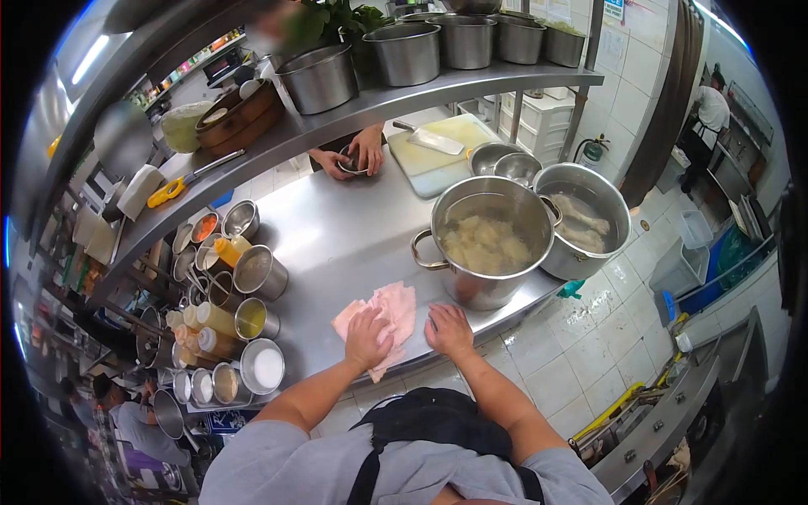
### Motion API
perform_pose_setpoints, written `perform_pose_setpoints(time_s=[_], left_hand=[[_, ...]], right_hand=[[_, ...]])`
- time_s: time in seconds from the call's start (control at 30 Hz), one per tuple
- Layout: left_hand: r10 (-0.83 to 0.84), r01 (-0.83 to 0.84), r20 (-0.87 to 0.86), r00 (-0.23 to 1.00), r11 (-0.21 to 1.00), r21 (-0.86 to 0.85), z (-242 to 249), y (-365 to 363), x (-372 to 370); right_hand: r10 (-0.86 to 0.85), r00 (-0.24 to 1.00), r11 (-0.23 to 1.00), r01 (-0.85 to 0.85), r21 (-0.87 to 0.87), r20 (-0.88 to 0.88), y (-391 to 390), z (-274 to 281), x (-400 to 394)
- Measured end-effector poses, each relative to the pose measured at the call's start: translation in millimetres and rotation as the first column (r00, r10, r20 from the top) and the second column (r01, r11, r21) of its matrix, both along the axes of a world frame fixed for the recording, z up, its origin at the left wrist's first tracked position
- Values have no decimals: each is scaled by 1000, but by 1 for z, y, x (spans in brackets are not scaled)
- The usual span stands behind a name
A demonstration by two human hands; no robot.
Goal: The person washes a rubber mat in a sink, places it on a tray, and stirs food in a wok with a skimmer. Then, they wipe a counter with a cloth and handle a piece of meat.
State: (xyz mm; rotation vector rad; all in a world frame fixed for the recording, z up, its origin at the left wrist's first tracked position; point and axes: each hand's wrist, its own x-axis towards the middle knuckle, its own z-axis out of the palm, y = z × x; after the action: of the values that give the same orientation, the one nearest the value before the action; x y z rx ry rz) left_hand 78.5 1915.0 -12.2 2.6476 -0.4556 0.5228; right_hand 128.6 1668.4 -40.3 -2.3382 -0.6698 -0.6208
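Note:
My left hand lies on a crumpled pink cloth near the front edge of the steel table. Its fingers look spread over the cloth. To the right of the cloth, my right hand rests at the table's edge, fingers curled, and whether anything is under them is hidden. Just beyond that hand stands a large steel pot with pale yellowish pieces in liquid. Beside it, a second pot holds pale meat in liquid.
Across the table, another person's hands hold a small dark bowl. A cleaver lies on a cutting board. Steel containers and squeeze bottles crowd the left. A shelf with pots spans above.

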Motion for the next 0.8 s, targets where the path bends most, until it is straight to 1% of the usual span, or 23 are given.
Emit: perform_pose_setpoints(time_s=[0.27, 0.5, 0.57, 0.8], left_hand=[[48, -47, 16, 999, 998, -49, -1, -1, 4], [196, -191, 28, 980, 973, -128, -6, -7, 16], [237, -233, 26, 971, 965, -124, -8, -8, 17], [291, -279, 56, 955, 947, -160, -8, -8, 20]], right_hand=[[15, 1000, 1000, -15, -13, 10, 4, 2, 3], [9, 1000, 998, -8, -60, 18, 11, 4, 4], [15, 1000, 996, -13, -87, 26, 12, 2, 5], [7, 1000, 992, -8, -129, -6, 16, 1, 5]])
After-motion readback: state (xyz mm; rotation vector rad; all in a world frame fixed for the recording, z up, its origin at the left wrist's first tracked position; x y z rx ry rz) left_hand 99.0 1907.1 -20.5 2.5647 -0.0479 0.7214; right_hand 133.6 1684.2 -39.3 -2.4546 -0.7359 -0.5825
